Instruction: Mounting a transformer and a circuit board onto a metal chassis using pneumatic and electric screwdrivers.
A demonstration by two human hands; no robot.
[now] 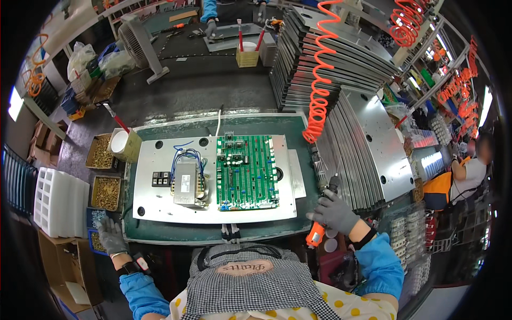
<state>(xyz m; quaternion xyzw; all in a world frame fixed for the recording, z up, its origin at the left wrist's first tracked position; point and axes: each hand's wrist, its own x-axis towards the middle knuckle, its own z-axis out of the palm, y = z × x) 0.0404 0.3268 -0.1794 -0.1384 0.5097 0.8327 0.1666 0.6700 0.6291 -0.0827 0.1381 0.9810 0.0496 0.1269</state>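
Observation:
My right hand (336, 214), in a grey glove, is wrapped round an orange-and-black power screwdriver (315, 234). The tool's dark nose points away from me, just right of the work mat. On the left, my gloved left hand (111, 236) reaches to the small blue bins (96, 217) of little parts, its fingers stretched out; I cannot make out any part in them. Between my hands lies a flat metal plate (160, 210). It carries a green circuit board (246, 178) on its right half and a transformer (185, 184) with blue wires on its left.
Bins of brass-coloured fasteners (106, 192) and a white pot (120, 143) with a red-handled brush line the left side. Stacked metal plates (373, 144) stand at the right, below a coiled orange hose (318, 106). Across the bench, another person's gloved hands (212, 29) work.

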